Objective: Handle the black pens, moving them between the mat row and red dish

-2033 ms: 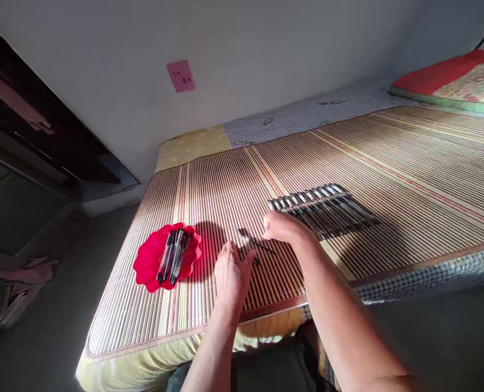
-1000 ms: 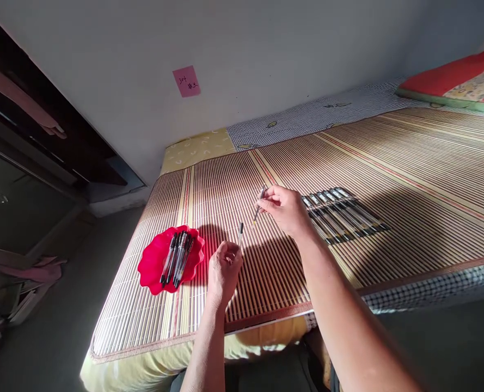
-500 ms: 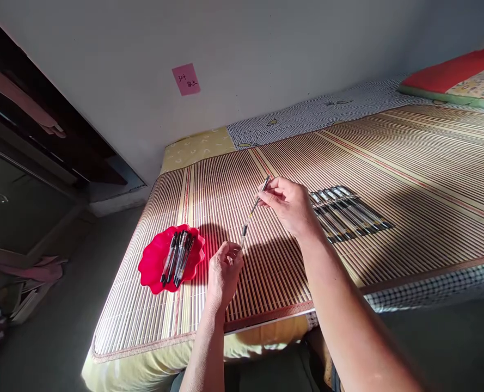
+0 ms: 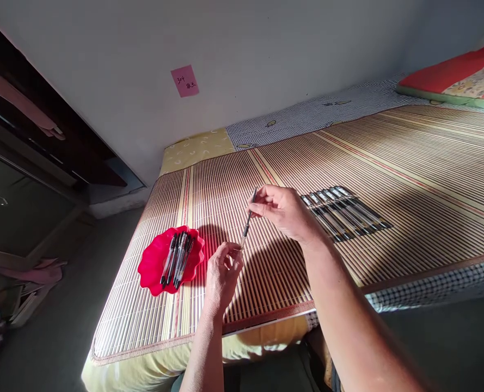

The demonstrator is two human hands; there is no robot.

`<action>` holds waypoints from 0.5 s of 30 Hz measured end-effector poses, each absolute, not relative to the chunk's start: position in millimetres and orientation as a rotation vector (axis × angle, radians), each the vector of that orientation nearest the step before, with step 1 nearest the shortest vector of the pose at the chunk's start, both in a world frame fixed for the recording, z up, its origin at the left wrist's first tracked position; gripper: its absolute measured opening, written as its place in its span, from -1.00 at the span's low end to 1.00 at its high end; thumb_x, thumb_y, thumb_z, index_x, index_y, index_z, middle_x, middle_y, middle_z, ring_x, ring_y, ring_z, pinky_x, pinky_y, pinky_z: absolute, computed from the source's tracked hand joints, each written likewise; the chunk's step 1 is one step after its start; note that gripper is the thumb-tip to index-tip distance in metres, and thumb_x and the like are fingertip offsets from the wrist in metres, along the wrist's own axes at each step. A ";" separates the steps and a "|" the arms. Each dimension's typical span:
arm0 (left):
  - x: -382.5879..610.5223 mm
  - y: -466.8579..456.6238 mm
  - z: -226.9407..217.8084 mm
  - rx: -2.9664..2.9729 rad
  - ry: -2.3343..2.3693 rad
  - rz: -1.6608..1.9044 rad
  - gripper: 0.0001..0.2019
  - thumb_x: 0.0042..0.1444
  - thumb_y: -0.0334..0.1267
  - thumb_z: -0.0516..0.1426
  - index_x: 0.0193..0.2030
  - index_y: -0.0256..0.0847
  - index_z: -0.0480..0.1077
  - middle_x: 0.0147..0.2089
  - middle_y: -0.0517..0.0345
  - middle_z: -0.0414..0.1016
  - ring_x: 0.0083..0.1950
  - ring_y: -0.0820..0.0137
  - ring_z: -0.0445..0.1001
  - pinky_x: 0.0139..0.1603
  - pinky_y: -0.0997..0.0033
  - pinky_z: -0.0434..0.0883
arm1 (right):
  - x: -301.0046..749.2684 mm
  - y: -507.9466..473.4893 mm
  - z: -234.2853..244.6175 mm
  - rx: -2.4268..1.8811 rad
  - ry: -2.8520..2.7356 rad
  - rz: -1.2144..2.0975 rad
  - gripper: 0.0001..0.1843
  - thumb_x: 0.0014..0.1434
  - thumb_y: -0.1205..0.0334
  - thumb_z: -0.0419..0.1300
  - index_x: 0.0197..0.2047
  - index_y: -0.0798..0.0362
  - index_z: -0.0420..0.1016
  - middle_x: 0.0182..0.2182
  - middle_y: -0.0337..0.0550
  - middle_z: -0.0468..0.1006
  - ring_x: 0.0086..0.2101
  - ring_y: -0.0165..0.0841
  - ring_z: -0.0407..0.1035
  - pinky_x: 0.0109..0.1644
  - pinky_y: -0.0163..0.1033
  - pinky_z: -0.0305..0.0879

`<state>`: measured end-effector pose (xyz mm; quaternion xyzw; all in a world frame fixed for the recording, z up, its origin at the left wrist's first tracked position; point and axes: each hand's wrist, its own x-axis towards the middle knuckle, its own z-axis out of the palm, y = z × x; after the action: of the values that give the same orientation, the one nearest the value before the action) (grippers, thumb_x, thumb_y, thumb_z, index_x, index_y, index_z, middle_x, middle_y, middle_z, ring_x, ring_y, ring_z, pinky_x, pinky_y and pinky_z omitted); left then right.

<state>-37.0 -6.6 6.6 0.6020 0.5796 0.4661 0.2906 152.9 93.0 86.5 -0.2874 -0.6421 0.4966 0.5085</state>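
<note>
My left hand (image 4: 222,277) is closed in a pinch on a clear pen barrel (image 4: 245,233) with a black grip section, held slanting upward above the mat. Above it, my right hand (image 4: 280,212) pinches a thin dark pen refill (image 4: 253,193). Its lower end meets the open top of the barrel, in line with it. Left of my hands, a red scalloped dish (image 4: 149,267) holds several clear pens with black caps (image 4: 178,256). Beyond my right wrist, several similar pens (image 4: 348,209) lie side by side in a row, partly hidden by my forearm.
A striped bamboo mat (image 4: 221,190) covers the bed, whose front edge runs just below my hands. At the far right rests a red and floral pillow (image 4: 466,76). A pink note (image 4: 185,81) is stuck to the wall. Dark furniture (image 4: 17,179) stands at the left.
My right hand has moved down and left toward my left hand. The refill has slid lower into the barrel, and less of it shows between my hands.
</note>
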 end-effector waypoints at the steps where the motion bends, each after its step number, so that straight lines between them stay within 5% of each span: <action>1: -36.9 -6.7 6.4 1.585 1.511 1.246 -0.90 0.28 -0.21 0.17 -0.14 -0.14 0.50 -0.25 0.21 0.50 -0.35 0.45 0.31 -0.29 0.46 0.27 | 153.1 93.6 85.1 -0.692 -1.595 1.227 -0.71 0.15 0.04 0.41 -0.25 0.08 0.53 -0.31 -0.12 0.61 -0.28 -0.32 0.54 -0.07 -0.12 0.54; 10: -35.9 -5.4 6.3 1.289 1.221 1.307 -0.73 0.23 -0.01 0.27 -0.22 -0.19 0.47 -0.32 0.16 0.48 -0.29 0.40 0.39 -0.23 0.42 0.31 | 157.6 97.9 76.9 -0.809 -1.634 1.339 -0.68 0.41 0.08 0.12 -0.05 0.11 0.59 -0.16 0.01 0.69 -0.22 -0.35 0.59 -0.18 -0.25 0.46; 15: -33.3 -5.6 12.4 1.184 1.159 1.323 -0.68 0.13 0.03 0.33 -0.24 -0.21 0.49 -0.37 0.15 0.50 -0.35 0.41 0.37 -0.24 0.40 0.33 | 148.6 94.8 78.7 -0.762 -1.683 1.406 -0.74 0.35 0.13 0.20 -0.12 0.07 0.67 -0.18 -0.02 0.69 -0.17 -0.33 0.57 -0.15 -0.25 0.47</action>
<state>-33.3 -5.6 12.4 0.4872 0.4769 0.5442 0.4889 148.6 94.8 78.7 -0.3010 -0.6649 0.5555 0.3984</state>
